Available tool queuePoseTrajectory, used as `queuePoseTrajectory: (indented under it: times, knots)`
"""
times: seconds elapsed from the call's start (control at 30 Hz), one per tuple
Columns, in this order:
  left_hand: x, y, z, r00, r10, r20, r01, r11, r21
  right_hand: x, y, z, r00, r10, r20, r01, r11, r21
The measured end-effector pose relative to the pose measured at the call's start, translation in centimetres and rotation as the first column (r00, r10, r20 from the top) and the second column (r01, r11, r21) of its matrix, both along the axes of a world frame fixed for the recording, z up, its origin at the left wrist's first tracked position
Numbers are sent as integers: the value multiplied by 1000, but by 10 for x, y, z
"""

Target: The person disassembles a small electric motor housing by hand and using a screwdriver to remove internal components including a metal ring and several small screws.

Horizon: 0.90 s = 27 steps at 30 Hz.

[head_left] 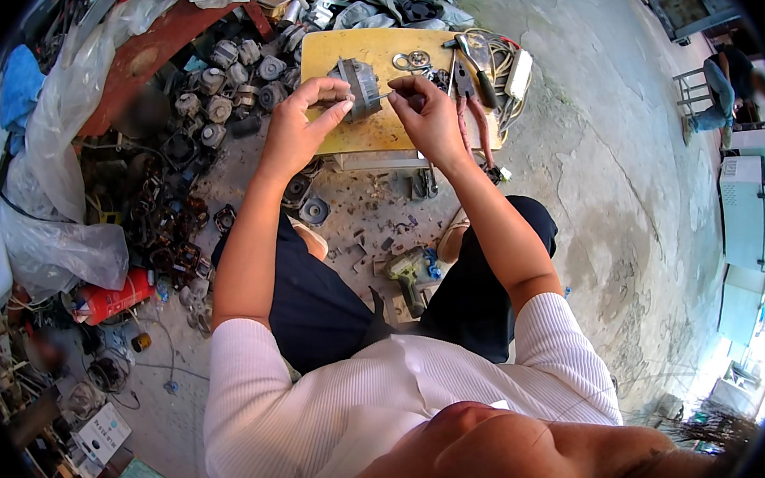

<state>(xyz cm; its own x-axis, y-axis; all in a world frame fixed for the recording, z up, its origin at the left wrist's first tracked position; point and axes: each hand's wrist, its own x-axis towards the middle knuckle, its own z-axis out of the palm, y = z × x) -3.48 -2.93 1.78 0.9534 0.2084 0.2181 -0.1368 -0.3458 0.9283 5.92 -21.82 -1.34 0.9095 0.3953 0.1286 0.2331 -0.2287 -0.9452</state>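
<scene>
1. While I sit over a low yellow table, a small grey electric motor stands on its top near the far edge, between my two hands.
2. My left hand wraps the motor's left side, thumb and fingers closed on its housing.
3. My right hand pinches a thin metal tool, its tip touching the motor's right face; the fingers are drawn narrow around the shaft.
4. Just beyond the motor lie round metal bearings and rings on the tabletop.
5. To the right of my right hand rest pliers with red handles and a dark-handled tool, beside a coil of pale cable at the table's edge.
6. A heap of similar grey motors sits on the ground to the table's left, near clear plastic sheeting and a red canister.
7. On the concrete floor between my knees lies a green cordless drill among scattered small parts.
8. Far right, another person sits well apart from me.
</scene>
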Motion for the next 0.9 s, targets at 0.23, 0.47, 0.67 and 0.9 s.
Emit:
queuePoseTrajectory:
  times: [0.23, 0.47, 0.67, 0.9]
  knots:
    - [6, -6, -1, 1000, 3, 18, -2, 1000, -22, -1, -16, 31, 998, 28, -60, -22, 995, 96]
    - [10, -14, 0, 998, -18, -65, 17, 1000, -18, -11, -22, 40, 989, 124, -76, -123, 992, 23]
    - [13, -19, 0, 998, -17, -63, 17, 1000, 12, -11, -24, 38, 993, 107, -46, -103, 992, 77]
    - [15, -23, 5, 1000, -21, 12, 19, 988, 153, -12, -30, 46, 995, 95, -19, -95, 995, 6]
